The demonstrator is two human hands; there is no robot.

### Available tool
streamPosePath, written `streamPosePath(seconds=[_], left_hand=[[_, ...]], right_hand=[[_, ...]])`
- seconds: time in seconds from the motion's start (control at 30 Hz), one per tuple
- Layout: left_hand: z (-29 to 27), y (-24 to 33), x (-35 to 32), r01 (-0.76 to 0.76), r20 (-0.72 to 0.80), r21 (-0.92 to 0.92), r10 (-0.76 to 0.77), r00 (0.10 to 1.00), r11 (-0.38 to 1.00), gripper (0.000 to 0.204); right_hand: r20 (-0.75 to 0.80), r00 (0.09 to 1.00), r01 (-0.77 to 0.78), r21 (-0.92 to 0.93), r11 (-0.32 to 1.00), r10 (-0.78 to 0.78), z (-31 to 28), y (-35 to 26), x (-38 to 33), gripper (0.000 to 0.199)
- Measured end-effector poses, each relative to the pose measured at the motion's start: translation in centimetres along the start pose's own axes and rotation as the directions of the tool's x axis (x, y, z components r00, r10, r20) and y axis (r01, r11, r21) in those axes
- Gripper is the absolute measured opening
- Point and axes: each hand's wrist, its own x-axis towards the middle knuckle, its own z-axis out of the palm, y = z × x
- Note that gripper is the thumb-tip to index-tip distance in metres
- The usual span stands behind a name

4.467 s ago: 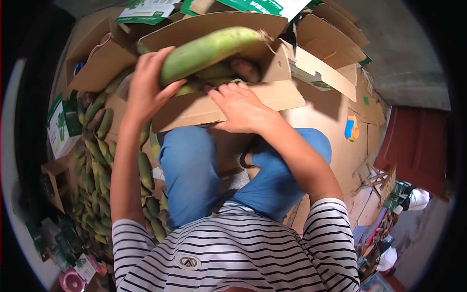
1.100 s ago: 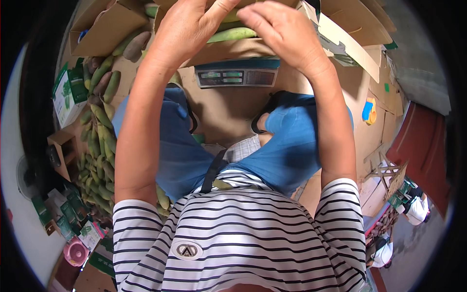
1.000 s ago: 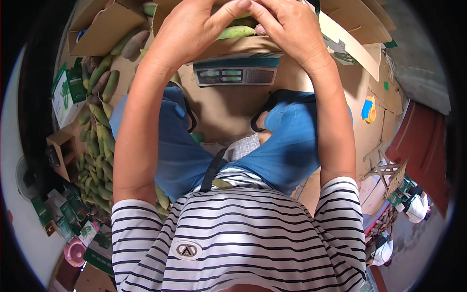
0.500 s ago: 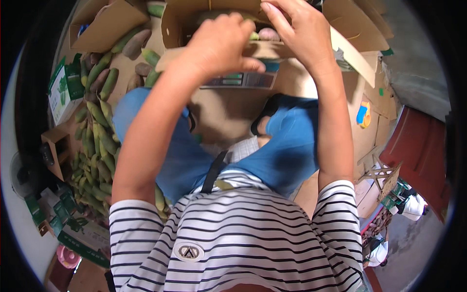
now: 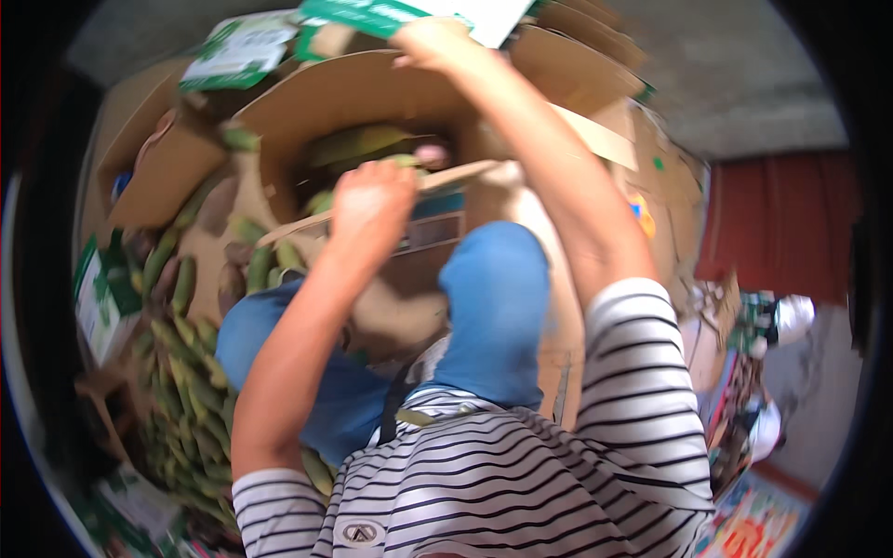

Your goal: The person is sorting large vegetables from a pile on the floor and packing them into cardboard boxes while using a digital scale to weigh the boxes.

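An open cardboard box (image 5: 288,121) stands in front of my knees, tilted in this view. Long green radish-like vegetables (image 5: 363,144) and a pinkish one (image 5: 431,155) lie inside, blurred. My left hand (image 5: 377,195) is closed over the box's near cardboard flap (image 5: 456,175). Stretched out to the far side, my right hand (image 5: 433,42) has its fingers curled at the edge of a green-and-white printed piece of cardboard (image 5: 363,14). Its fingertips are partly hidden there.
Many long green vegetables (image 5: 191,381) are heaped on the floor at my left, with a green-and-white carton (image 5: 98,298) beside them. Another open cardboard box (image 5: 163,172) stands at the far left. A yellow-and-blue tape roll (image 5: 642,214) lies to the right.
My right hand has reached farther forward to the green-and-white cardboard. My left hand has come down onto the near flap. The view has shifted forward, showing more of the box's inside.
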Motion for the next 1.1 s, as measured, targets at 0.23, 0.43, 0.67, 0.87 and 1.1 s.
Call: streamPosePath(seconds=[0.23, 0.43, 0.67, 0.87, 1.1], left_hand=[[-0.4, 1.2, 1.0, -0.141, 0.009, 0.053, 0.140, 0.990, 0.989, 0.004], [-3.4, 8.3, 1.2, -0.542, 0.141, -0.060, 0.545, 0.827, 0.838, 0.005], [0.9, 22.2, 1.8, -0.892, 0.071, -0.217, 0.917, 0.392, 0.397, 0.003], [-0.3, 31.4, 0.6, -0.831, -0.312, -0.501, 0.845, 0.435, 0.243, 0.018], [-4.7, 18.9, 4.4, -0.458, 0.034, -0.647, 0.623, 0.781, 0.609, 0.027]], right_hand=[[-0.233, 0.960, 0.155, -0.016, 0.988, -0.154, 3.3, 2.6, -5.7, 0.017], [-0.192, 0.952, -0.218, 0.113, 0.969, 0.237, 1.7, 4.7, -27.3, 0.025], [-0.008, 0.561, -0.772, 0.356, 0.526, 0.828, 9.8, -1.5, -57.2, 0.041], [0.191, 0.023, -0.999, 0.044, 0.015, 0.981, 16.6, -11.3, -75.2, 0.042], [0.326, -0.441, -0.897, -0.181, -0.402, 0.836, 15.9, -17.2, -88.8, 0.048]])
